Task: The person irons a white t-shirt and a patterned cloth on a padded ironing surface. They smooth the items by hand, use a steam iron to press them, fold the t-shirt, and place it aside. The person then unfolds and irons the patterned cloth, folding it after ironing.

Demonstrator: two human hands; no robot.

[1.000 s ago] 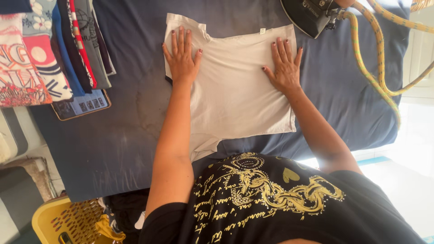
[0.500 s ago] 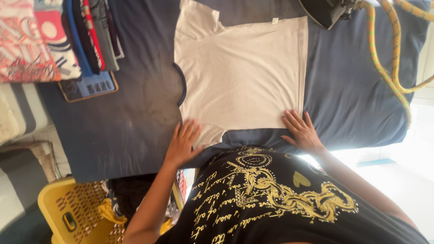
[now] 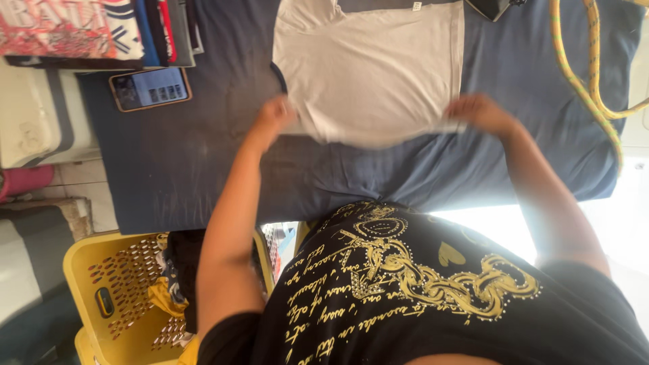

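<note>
A white t-shirt lies flat on a dark blue padded surface. My left hand grips the shirt's near left corner. My right hand grips the near right corner. Both hands are blurred with motion and hold the bottom hem lifted and folded up over the shirt. My arms reach out from a black top with gold print.
A phone lies on the blue surface at the left, below a stack of folded clothes. An iron sits at the top edge, its yellow-green cord looping on the right. A yellow laundry basket stands below left.
My hands slid down from the middle of the shirt to its bottom hem, took hold of the corners and have lifted the hem upward over the shirt.
</note>
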